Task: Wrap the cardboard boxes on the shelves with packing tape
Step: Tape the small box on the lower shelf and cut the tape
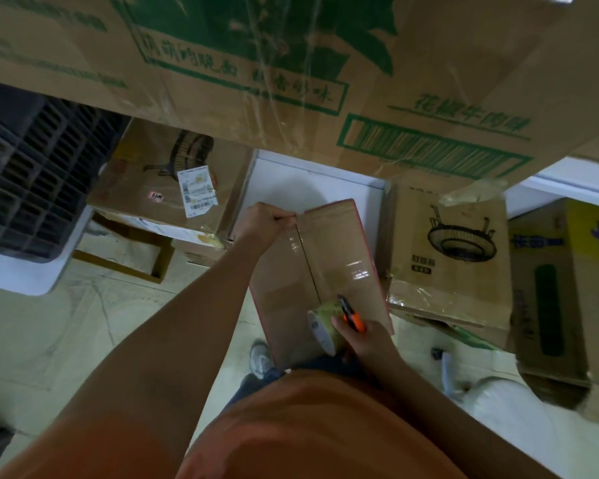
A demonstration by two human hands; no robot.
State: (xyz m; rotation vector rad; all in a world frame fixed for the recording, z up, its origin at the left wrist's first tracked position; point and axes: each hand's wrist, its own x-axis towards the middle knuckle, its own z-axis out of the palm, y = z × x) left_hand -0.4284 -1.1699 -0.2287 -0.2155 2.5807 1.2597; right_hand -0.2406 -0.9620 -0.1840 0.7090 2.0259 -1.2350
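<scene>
A small cardboard box [287, 271] with a red edge stands in front of me, its top seam covered by a shiny strip of clear tape. My left hand [263, 223] grips the far left corner of the box top, fingers curled at the tape's end. My right hand [363, 337] holds a roll of packing tape [322, 323] at the near end of the seam, together with an orange utility knife [351, 314] whose tip points at the tape.
A large box with green print [256, 63] fills the top of the view. Brown boxes [166, 181] [450, 257] stand left and right, a yellow-printed box [567, 288] further right. A dark plastic crate [28, 174] sits at left. Flattened cardboard lies on the tiled floor.
</scene>
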